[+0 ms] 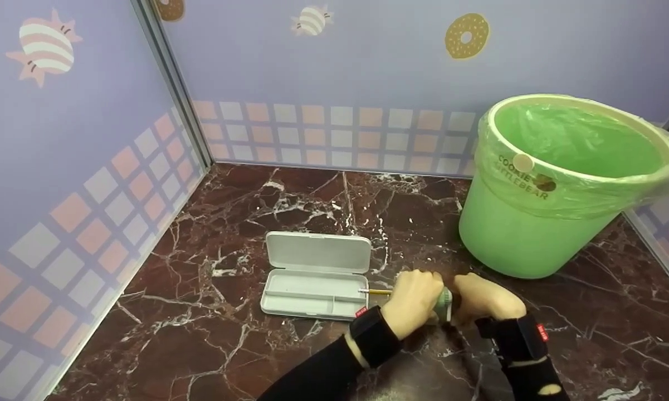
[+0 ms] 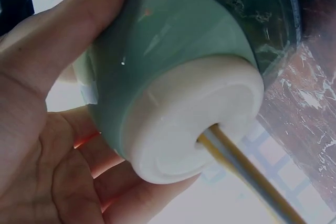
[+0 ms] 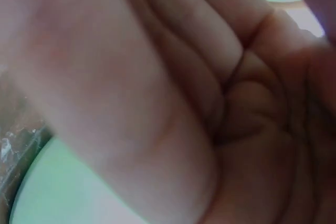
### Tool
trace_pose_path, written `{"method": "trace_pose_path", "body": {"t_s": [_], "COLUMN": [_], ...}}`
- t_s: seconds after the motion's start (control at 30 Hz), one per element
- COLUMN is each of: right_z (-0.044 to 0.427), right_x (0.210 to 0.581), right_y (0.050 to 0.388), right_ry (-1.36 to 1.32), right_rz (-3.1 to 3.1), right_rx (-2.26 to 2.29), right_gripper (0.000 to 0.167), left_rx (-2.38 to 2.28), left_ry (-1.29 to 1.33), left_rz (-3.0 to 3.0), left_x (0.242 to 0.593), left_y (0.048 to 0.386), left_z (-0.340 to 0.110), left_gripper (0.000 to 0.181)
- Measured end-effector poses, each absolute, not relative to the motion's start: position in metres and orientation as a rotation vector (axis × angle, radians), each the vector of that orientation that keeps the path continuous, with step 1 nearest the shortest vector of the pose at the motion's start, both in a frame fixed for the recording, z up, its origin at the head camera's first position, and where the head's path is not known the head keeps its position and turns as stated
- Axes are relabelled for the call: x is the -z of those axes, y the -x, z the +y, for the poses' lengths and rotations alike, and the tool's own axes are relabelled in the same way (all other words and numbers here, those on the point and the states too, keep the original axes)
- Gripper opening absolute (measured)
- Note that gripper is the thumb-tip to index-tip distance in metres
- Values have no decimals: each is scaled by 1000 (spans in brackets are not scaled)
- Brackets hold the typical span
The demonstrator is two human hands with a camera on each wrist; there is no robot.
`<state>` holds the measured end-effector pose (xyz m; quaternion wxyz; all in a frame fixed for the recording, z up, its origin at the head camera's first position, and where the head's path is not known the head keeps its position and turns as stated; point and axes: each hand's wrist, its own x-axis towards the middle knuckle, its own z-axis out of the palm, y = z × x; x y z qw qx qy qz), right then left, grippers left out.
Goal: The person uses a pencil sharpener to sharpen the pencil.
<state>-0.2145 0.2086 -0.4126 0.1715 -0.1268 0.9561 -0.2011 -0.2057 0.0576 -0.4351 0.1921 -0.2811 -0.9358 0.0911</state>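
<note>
Left hand point(image 1: 415, 295) curls round green sharpener point(image 2: 194, 35), largely hidden between hands; pencil point(image 2: 247, 171) in its end hole, tip unseen. Right hand point(image 1: 487, 298) curled, blurred; cannot tell if holding anything. Open pencil case point(image 1: 318, 252) leftward; bin point(image 1: 512, 234) beyond.

One pencil case point(image 1: 317, 252) has three parts inside, and to its right are two hands point(image 1: 415, 298), one yellow pencil point(image 1: 379, 291) and one green sharpener point(image 2: 184, 30). Farther right of the pencil case is one big green bin point(image 1: 515, 239) with one bag point(image 1: 585, 206). Two candies point(image 1: 312, 21) and two donuts point(image 1: 467, 36) show on the walls point(image 1: 367, 67) behind and left of the pencil case.
</note>
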Motion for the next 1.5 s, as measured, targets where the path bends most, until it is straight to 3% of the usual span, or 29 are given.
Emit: {"method": "trace_pose_path", "body": {"t_s": [0.37,0.83,1.23,1.5], "right_z": [215,224,224,222], "right_x": [392,382,380,391], "right_y": [207,205,207,215], "right_ry": [669,952,926,844], "right_rz": [2665,2795,2955,3133], "right_rx": [579,586,574,580], "right_gripper": [18,18,24,15], "left_rx": [-299,-331,-320,-325], "left_ry": [736,747,799,807], "left_rz": [-2555,-2540,-2535,-2512], "left_x": [439,440,439,440], "left_y": [205,204,205,205], "left_z": [62,62,62,63], "left_gripper": [11,5,8,8]}}
